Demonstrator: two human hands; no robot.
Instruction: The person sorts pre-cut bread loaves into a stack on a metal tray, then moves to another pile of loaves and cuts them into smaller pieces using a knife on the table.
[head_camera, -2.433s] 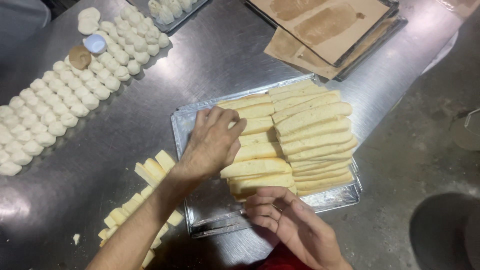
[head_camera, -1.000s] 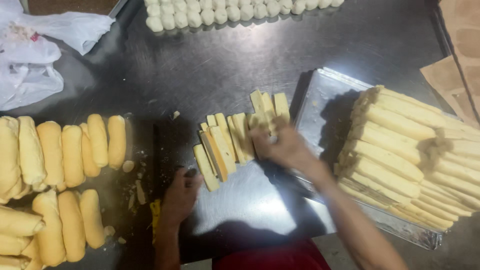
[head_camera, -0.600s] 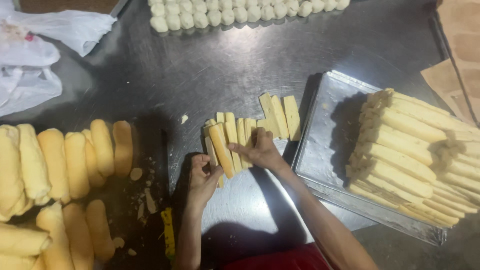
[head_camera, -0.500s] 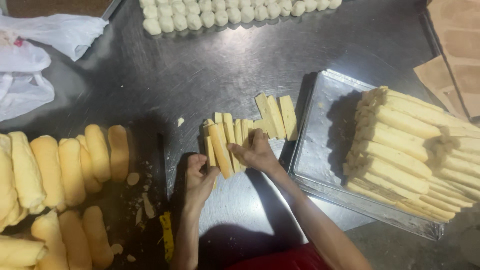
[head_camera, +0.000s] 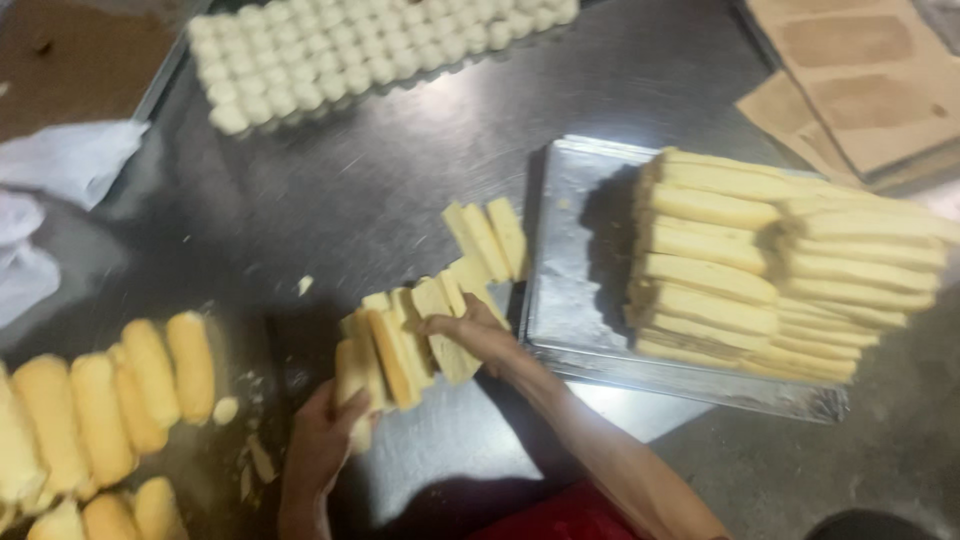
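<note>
My left hand (head_camera: 322, 440) and my right hand (head_camera: 470, 332) press from both sides on a row of cut yellow bread sticks (head_camera: 400, 345), lifted slightly off the steel table (head_camera: 380, 190). A few more cut sticks (head_camera: 488, 238) lie just beyond, beside a metal tray (head_camera: 575, 310). The tray holds stacked rows of long bread sticks (head_camera: 770, 265) at the right.
Golden bread rolls (head_camera: 110, 400) lie at the left with crumbs around them. Rows of small white dough pieces (head_camera: 370, 55) sit at the far edge. White plastic bags (head_camera: 50, 190) are at the far left, brown cardboard sheets (head_camera: 860, 80) at the top right.
My view swung from the tray to the cut sticks at its left. Both hands closed in on the row of sticks and gathered it together.
</note>
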